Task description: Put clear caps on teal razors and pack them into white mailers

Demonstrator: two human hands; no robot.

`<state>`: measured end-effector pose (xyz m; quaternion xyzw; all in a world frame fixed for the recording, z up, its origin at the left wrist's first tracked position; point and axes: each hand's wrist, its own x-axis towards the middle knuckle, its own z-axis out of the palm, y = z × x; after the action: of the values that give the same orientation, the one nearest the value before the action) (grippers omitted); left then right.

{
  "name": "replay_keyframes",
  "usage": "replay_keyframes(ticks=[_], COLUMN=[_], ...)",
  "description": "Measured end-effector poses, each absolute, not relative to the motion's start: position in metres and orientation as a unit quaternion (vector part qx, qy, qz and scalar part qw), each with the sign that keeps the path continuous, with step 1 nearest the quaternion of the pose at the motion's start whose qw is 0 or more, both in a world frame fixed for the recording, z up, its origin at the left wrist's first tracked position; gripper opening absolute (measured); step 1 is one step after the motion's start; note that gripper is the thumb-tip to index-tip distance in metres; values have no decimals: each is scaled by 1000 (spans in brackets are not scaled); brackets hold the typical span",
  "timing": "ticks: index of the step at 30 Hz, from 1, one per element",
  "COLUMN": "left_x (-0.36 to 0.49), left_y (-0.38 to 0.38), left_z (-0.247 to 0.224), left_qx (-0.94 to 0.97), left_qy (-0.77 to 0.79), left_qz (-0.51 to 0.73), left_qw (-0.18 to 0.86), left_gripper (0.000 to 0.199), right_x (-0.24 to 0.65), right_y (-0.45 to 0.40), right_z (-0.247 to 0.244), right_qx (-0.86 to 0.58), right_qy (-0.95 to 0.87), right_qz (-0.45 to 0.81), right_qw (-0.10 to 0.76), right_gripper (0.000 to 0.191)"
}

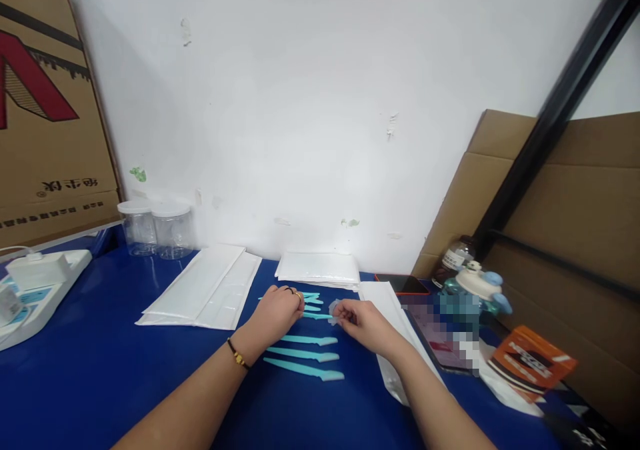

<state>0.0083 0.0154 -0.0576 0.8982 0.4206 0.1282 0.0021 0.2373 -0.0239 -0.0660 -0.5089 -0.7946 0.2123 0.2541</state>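
Observation:
Several turquoise eyebrow razors lie on the blue table in front of me. The nearest three, including one razor (305, 369), lie roughly parallel in a column, blade ends to the right. My left hand (280, 313) is closed on the handle of another eyebrow razor (319, 316), which points right. A crumpled, translucent bluish piece of plastic (334, 309) is pinched in my right hand (364, 325), at that razor's blade end; whether it touches the blade I cannot tell. More razors (313, 298) lie behind, partly hidden by my left hand.
White padded mailers (200, 287) lie at left, with another stack (317, 267) by the wall and a white mailer (385, 310) under my right forearm. Clear jars (173, 233) and a power strip (50, 297) stand left. A phone (403, 284), a bottle (475, 293) and an orange box (533, 363) are right.

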Motion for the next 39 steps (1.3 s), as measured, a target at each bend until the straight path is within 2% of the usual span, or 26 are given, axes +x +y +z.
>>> replay_keyframes(ticks=[8,15,18,23,28,30,34,39], left_x=[9,10,8,5,2,2,3,9], left_y=[15,12,13,18,27,29,29,28], left_z=[-58,-59,-61,-62,-70,-72,-71,-71], left_qx=[899,897,895,884,875,876,885,893], left_qy=[418,404,405,439,466,466,452,432], left_qz=[133,111,101,128,131,122,112,108], left_qw=[21,141,158,97,6,-6,-15,-64], left_gripper=[11,10,9,11,16,13,10,26], right_x=[236,226,232,251,251,247,241,242], right_y=[-23,-28,-27,-17,-14,-14,-16,-15], right_z=[-68,-70,-66,-68,-76,-77,-75,-76], right_qx=[-502,-480,-487,-531,-525,-524,-532,-537], right_qy=[-788,-766,-777,-789,-818,-825,-829,-823], right_qz=[228,314,274,127,120,106,65,67], right_qw=[273,289,289,280,201,182,160,172], right_gripper=[12,9,15,20,25,22,13,9])
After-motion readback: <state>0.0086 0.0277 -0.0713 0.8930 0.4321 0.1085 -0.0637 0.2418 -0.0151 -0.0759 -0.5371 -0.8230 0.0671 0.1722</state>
